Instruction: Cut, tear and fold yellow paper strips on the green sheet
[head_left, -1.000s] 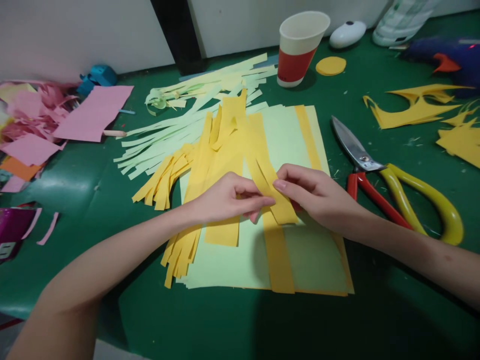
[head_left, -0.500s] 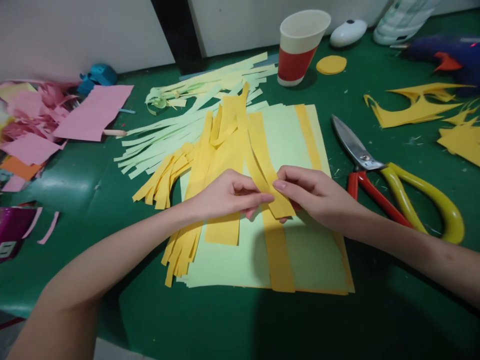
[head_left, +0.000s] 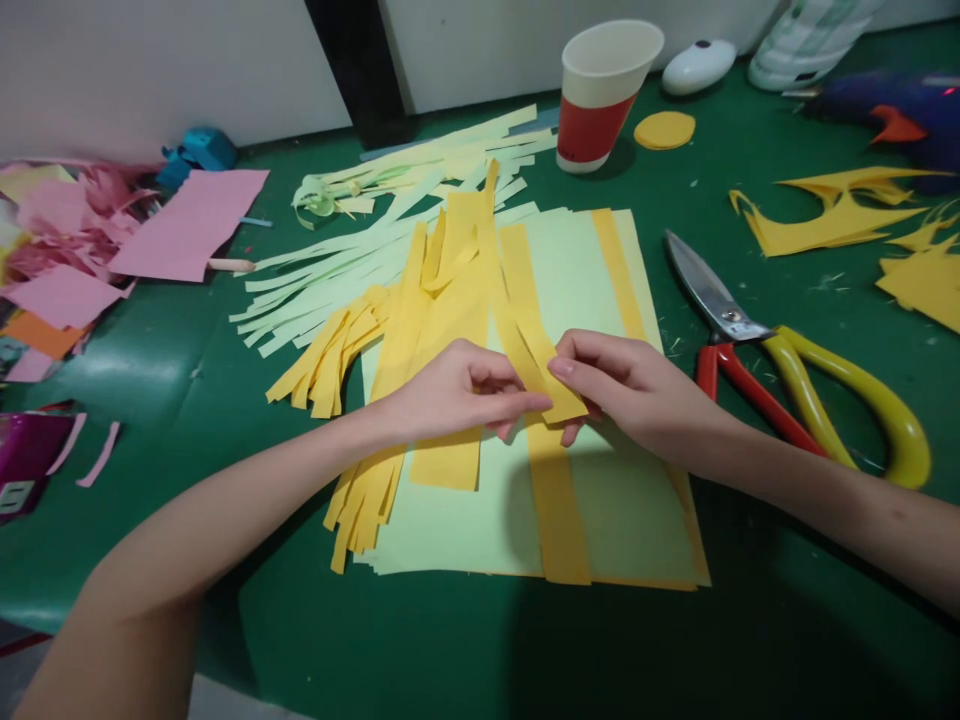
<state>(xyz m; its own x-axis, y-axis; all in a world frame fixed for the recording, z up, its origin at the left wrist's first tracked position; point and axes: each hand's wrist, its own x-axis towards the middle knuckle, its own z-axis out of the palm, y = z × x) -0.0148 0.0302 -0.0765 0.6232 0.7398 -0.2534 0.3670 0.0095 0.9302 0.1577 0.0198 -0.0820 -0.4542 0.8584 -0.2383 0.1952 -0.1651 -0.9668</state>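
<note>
From where I stand, both hands meet over the middle of the work, pinching one yellow strip (head_left: 541,350) near its lower end. The left hand (head_left: 465,395) has its thumb and fingers together on the strip's left side; the right hand (head_left: 622,375) has its thumb on the right edge, fingers curled beneath. Gripped from two sides like that, the limp paper is probably easier to steady, and the short free end is left showing between the hands. The strip sits above a stack of pale green sheets (head_left: 630,530), which seems to serve as a smooth working bed on the green table (head_left: 405,650). The scissors (head_left: 731,322) lie just right of the stack, handles towards the person, perhaps so the right hand can reach them easily. The strip is thin, matt and slightly bowed, with long straight edges. To its left, a yellow fringe (head_left: 326,355) fans out in narrow tails, and behind it a light green fringe (head_left: 337,275) spreads in looser, wispier ribbons. The scissors have smooth metal blades and fat looped handles, red and yellow. Further back stands a flared cup (head_left: 600,115), white with a red band, beside a flat yellow disc (head_left: 664,130).
</note>
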